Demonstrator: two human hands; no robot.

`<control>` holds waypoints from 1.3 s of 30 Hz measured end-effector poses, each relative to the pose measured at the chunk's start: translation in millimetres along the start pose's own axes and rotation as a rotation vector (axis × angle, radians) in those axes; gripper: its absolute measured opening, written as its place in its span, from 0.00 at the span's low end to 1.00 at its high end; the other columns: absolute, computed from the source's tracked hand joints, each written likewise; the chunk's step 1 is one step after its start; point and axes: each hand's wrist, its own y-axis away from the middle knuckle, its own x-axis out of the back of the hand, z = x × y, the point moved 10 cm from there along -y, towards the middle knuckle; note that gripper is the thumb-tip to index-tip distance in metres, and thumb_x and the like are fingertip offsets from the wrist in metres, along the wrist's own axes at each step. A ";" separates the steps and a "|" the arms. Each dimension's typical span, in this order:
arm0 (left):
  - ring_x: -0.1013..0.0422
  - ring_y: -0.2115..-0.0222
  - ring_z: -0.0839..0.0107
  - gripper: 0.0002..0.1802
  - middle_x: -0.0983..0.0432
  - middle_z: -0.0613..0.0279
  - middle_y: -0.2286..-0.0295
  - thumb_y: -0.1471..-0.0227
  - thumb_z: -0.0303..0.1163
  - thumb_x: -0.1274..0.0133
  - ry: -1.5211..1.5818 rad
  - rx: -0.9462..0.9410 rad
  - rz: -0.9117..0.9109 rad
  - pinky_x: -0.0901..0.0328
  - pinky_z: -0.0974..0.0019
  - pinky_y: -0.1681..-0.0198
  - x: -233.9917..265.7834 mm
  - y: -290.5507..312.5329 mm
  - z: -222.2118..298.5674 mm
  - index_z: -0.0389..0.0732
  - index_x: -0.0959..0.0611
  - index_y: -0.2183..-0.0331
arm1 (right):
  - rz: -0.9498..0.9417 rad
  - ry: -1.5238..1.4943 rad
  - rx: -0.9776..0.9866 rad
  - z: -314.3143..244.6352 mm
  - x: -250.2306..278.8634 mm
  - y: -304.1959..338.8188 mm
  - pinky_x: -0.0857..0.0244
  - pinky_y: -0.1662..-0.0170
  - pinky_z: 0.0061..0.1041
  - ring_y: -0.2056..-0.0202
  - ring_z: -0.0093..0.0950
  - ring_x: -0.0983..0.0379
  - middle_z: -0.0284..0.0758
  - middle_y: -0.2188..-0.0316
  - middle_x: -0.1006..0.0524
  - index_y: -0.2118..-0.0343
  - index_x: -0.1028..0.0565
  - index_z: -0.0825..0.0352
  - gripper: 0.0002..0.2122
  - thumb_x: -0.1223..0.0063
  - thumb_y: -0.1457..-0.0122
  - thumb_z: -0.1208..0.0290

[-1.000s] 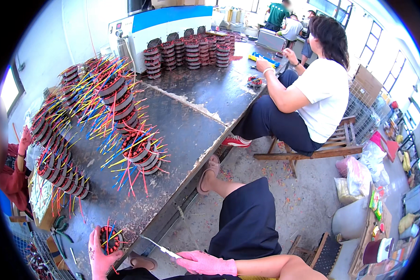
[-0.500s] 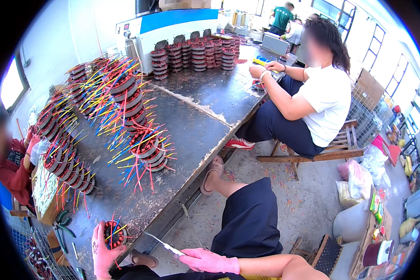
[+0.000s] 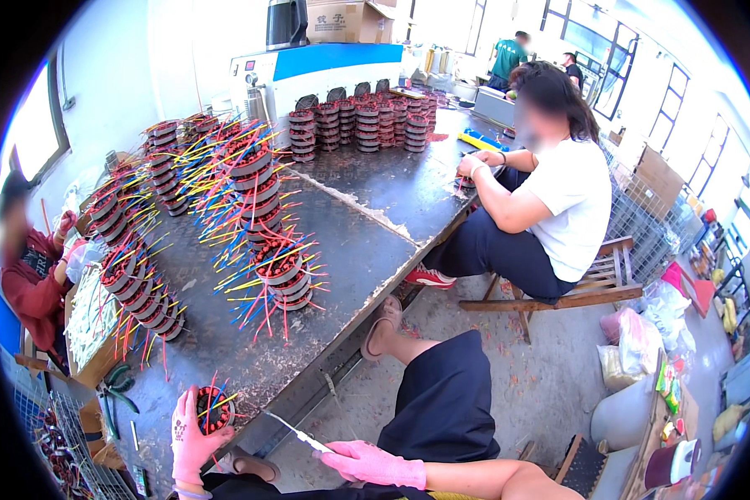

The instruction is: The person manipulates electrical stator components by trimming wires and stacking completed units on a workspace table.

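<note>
Dark, worn workbench; stacks of wired coil rings stand on its left side. Single coil ring with red, blue and yellow leads sits at the near left edge. Left hand, pink-gloved, grips it, fingers along its left, thumb on the near side. Right hand, also gloved, is closed around a white-handled tool, thin tip apart from the ring. Dark green pliers lie farther left.
</note>
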 end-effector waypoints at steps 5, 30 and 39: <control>0.39 0.47 0.48 0.59 0.37 0.45 0.48 0.78 0.39 0.28 0.002 -0.009 0.022 0.43 0.53 0.43 -0.8 -3.6 3.7 0.33 0.37 0.43 | 0.017 -0.030 0.032 4.9 -1.5 -3.1 0.46 0.75 0.21 0.79 0.16 0.44 0.22 0.82 0.38 0.66 0.31 0.63 0.18 0.60 0.35 0.50; 0.34 0.50 0.48 0.51 0.31 0.43 0.52 0.70 0.49 0.31 0.028 -0.138 0.015 0.39 0.57 0.46 14.7 -15.0 26.1 0.31 0.32 0.47 | 0.022 -0.231 0.033 20.6 -5.0 -6.5 0.47 0.73 0.14 0.78 0.13 0.41 0.22 0.80 0.34 0.47 0.29 0.67 0.17 0.57 0.33 0.62; 0.39 0.45 0.48 0.53 0.38 0.45 0.46 0.67 0.52 0.32 -0.023 -0.107 0.024 0.45 0.55 0.41 8.8 1.9 7.2 0.35 0.34 0.43 | 0.109 -0.121 -0.022 -7.3 -12.2 3.1 0.54 0.79 0.16 0.83 0.13 0.46 0.21 0.85 0.37 0.67 0.28 0.64 0.10 0.54 0.35 0.63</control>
